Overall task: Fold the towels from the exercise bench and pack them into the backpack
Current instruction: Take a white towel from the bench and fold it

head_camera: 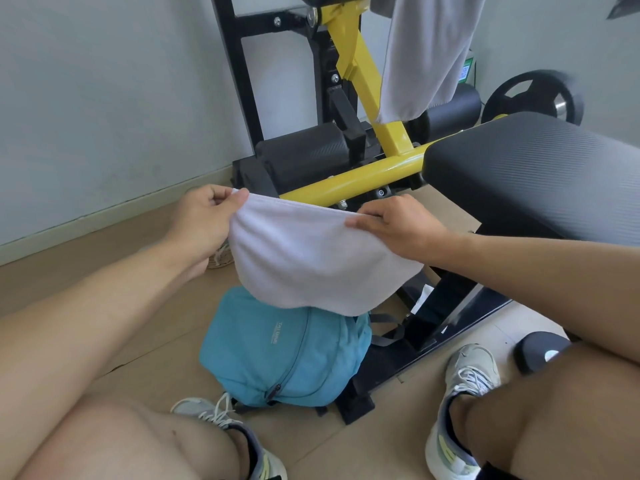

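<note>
A white towel hangs folded in the air between my hands. My left hand pinches its upper left corner and my right hand grips its upper right edge. The towel's lower edge droops over the top of a teal backpack that stands on the floor between my feet, hiding the bag's opening. A second white towel hangs from the upper pad of the exercise bench, at the top of the view.
The black and yellow bench frame stands just behind the towel, its black seat pad to the right. A weight plate leans by the wall at the right. My knees and shoes fill the bottom. Wood floor lies to the left.
</note>
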Tool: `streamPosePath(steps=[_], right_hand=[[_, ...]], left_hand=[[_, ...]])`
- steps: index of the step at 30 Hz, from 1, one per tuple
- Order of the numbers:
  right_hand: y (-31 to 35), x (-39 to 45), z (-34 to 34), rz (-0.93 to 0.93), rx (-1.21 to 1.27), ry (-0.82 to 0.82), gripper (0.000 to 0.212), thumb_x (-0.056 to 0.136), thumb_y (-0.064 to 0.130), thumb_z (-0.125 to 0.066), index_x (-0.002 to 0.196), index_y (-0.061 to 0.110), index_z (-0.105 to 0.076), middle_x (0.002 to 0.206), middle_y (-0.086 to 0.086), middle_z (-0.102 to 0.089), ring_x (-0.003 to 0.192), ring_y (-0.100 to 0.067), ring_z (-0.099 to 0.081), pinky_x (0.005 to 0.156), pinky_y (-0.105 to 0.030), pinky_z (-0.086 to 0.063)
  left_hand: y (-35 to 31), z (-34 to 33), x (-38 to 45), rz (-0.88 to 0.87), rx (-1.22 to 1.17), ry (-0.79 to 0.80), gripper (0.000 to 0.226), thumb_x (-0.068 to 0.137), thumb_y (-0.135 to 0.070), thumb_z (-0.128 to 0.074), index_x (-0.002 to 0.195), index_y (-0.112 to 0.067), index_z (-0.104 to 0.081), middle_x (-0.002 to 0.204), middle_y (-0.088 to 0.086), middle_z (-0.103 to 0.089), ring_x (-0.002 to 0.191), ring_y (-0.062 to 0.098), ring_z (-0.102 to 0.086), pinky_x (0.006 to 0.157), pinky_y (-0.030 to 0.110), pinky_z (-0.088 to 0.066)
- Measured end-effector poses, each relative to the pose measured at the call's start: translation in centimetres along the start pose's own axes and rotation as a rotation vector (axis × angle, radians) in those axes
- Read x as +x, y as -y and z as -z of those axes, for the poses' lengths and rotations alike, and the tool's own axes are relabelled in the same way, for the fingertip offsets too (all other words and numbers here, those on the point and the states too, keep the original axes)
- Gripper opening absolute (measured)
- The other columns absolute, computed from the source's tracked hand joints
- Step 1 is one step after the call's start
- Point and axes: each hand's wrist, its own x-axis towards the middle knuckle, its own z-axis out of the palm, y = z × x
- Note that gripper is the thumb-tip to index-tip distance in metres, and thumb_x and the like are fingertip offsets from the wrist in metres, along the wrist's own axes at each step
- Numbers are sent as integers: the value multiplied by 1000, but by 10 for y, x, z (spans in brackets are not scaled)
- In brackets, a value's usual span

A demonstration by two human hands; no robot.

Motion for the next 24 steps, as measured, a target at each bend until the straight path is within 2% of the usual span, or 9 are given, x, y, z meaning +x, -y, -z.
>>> streamPosePath(steps=[3,6,8,10,14,16,18,21,24], right_hand=[[-1,0,8,9,-106,-39,64,86,75,-51,70,15,-66,66,-3,-63,66,-18,-59,56,-37,-42],[-3,0,16,-8,-270,66,71,83,80,-43,73,13,-64,68,-5,-62,67,-22,-59,59,-38,-44],[-7,0,19,-44,-348,153,57,93,71,-48,81,17,-63,74,-2,-62,71,-22,-60,65,-42,-49],[-11,-1,19,-44,-332,186,35,101,55,-50,95,24,-63,84,1,-64,80,-20,-62,73,-45,-55],[-11,-6,17,-54,-78,65,13,104,35,-55,106,24,-60,94,7,-65,87,-15,-63,74,-38,-56],[-10,-7,19,-88,-26,-25,12,104,35,-57,106,23,-58,92,8,-64,83,-10,-62,70,-30,-54],[-10,-7,21,-99,-42,-53,15,103,35,-57,105,21,-61,91,8,-65,82,-9,-61,71,-30,-52],[-10,-6,22,-59,-91,-18,19,104,34,-55,107,19,-65,90,6,-65,80,-10,-60,70,-30,-50],[-8,-6,23,-19,-45,90,15,97,37,-66,106,25,-66,75,5,-67,64,-7,-62,56,-15,-45]], left_hand=[[4,0,4,-15,33,-27,15,98,-29,-68,84,-25,-64,87,-9,-65,71,-2,-55,61,13,-43],[7,4,7,1,26,-50,14,97,-31,-68,86,-24,-63,92,-5,-65,78,6,-58,78,28,-52],[8,6,9,14,28,-62,15,96,-35,-69,87,-26,-61,98,-1,-66,86,14,-59,90,42,-54],[10,8,11,21,27,-71,17,96,-37,-68,86,-27,-59,102,1,-66,90,18,-59,97,49,-54],[15,15,15,53,52,-125,19,94,-44,-64,85,-30,-56,100,-1,-63,91,21,-58,101,55,-53],[17,16,17,66,44,-162,18,96,-43,-62,87,-29,-55,99,-2,-60,88,21,-57,101,53,-53],[18,16,18,68,38,-183,18,99,-39,-61,90,-25,-54,98,-2,-59,81,19,-57,98,50,-55],[20,15,21,69,35,-193,18,101,-37,-59,99,-20,-55,104,3,-61,81,22,-58,94,50,-55],[21,16,23,68,20,-239,19,103,-34,-55,106,-15,-53,103,7,-58,82,22,-55,75,38,-56]])
